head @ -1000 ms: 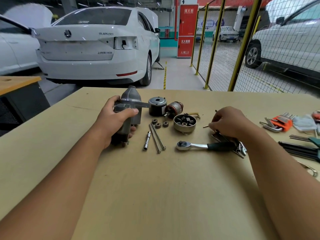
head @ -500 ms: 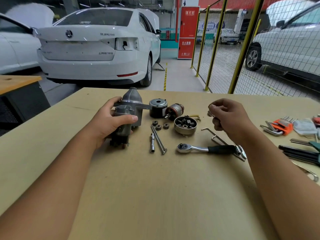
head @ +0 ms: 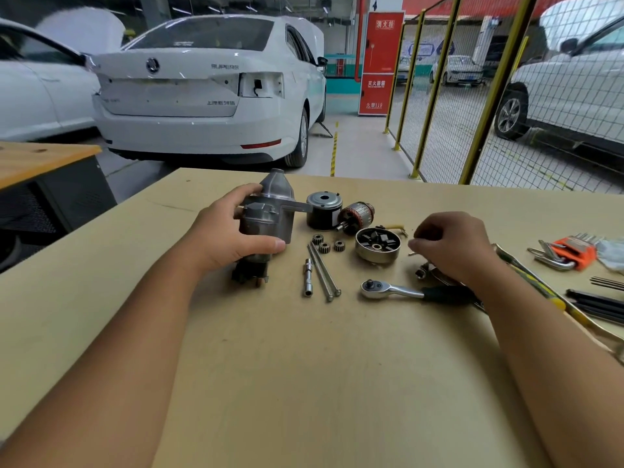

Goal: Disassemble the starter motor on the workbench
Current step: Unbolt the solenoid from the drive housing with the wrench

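My left hand (head: 229,233) grips the grey starter motor housing (head: 270,214), which stands nose up on the wooden workbench (head: 304,383). To its right lie removed parts: a black field case (head: 323,212), the copper armature (head: 357,216), three small gears (head: 325,245), a round metal brush carrier (head: 378,246), two long through bolts (head: 325,276) and a socket extension (head: 308,278). My right hand (head: 454,246) is low over the bench right of the carrier, fingers curled, pinching a small metal piece that is mostly hidden.
A ratchet (head: 393,289) and a small socket (head: 420,272) lie near my right wrist. An orange hex key set (head: 574,253), black hex keys (head: 601,304) and long-handled pliers (head: 540,287) fill the right side. White cars and a yellow mesh fence stand beyond the bench.
My right hand rose from the bench with something small between its fingers, then came back down toward the tools. My left hand stayed on the housing.
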